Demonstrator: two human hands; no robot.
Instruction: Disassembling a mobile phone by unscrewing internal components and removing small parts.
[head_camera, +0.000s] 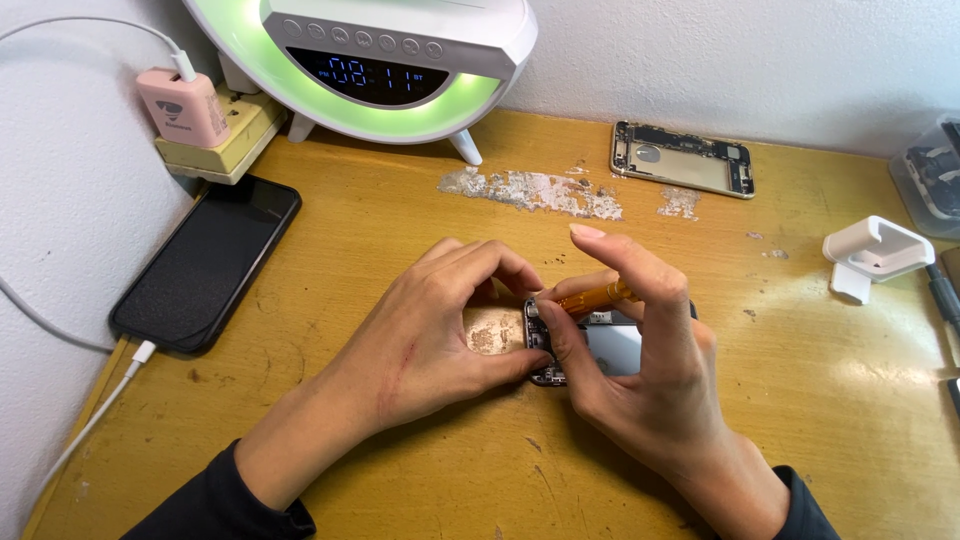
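L hand (430, 340) steadies the opened phone (610, 345) mid-surface (450, 480), fingers pinching its edge. R hand (640, 350) pinches an orange screwdriver (597, 296), tip at phone's top corner. Looks like screw work; next needs tip kept seated, w/ steady turning.

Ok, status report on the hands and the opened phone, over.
Left hand steadying opened phone at its edge. Right hand pinching orange screwdriver, tip down on phone's top corner. Nothing between the hands; bare phone frame lies apart.
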